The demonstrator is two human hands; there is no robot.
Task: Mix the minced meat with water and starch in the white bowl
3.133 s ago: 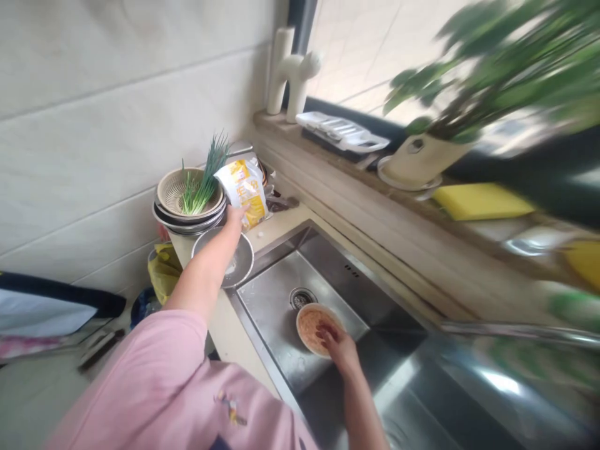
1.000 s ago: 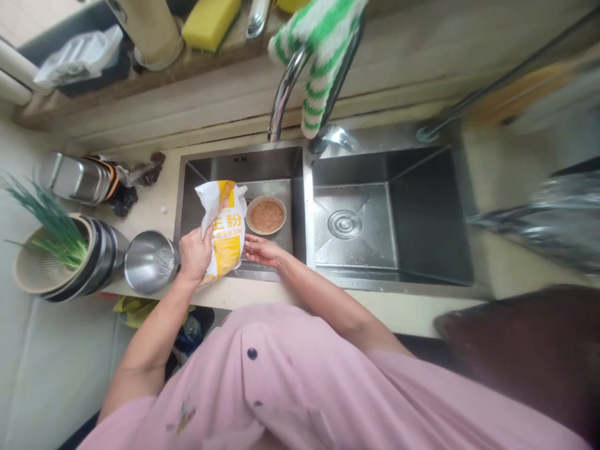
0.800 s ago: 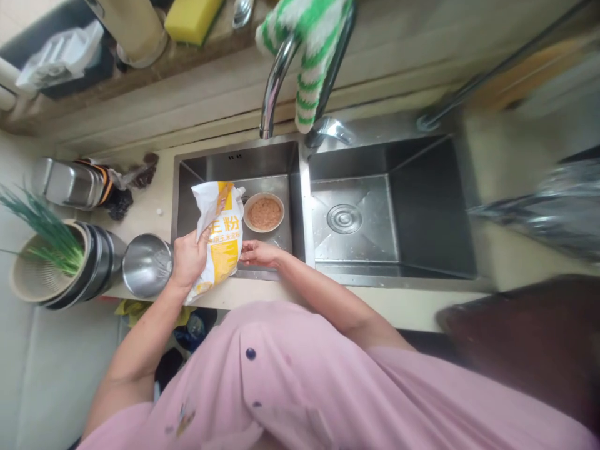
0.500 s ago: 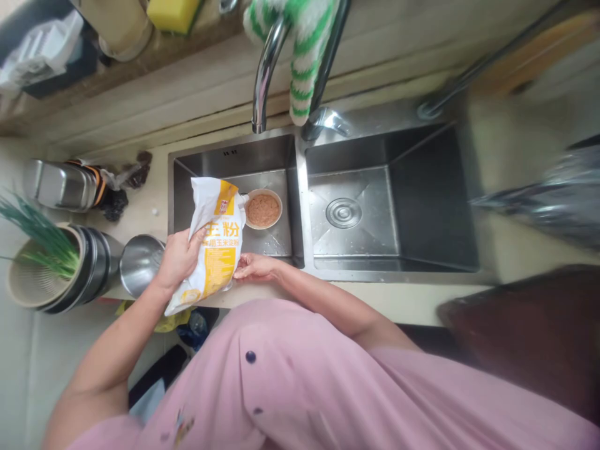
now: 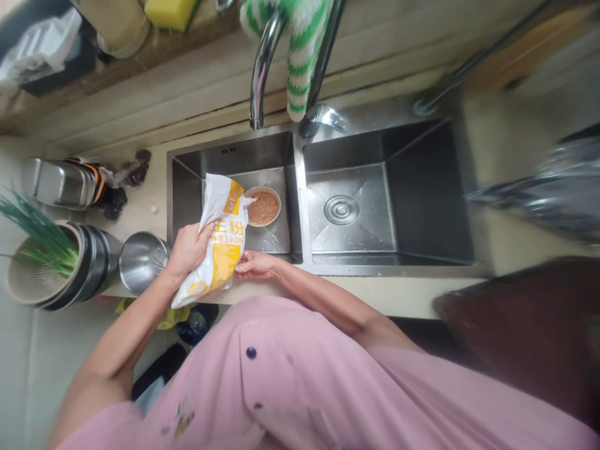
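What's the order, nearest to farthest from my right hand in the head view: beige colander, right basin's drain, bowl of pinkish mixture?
1. Bowl: in the left basin, beyond your right hand.
2. Drain: floor of the right basin.
3. Beige colander: far left of the picture.

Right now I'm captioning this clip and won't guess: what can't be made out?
All in the head view:
Bag: its contents, hidden by the printed wall.
Right hand: whether it grips, too indistinct at the bag's edge.
Yellow sponge: cut off by the top edge.
Shiny bundle: blurred, cut off by the right edge.
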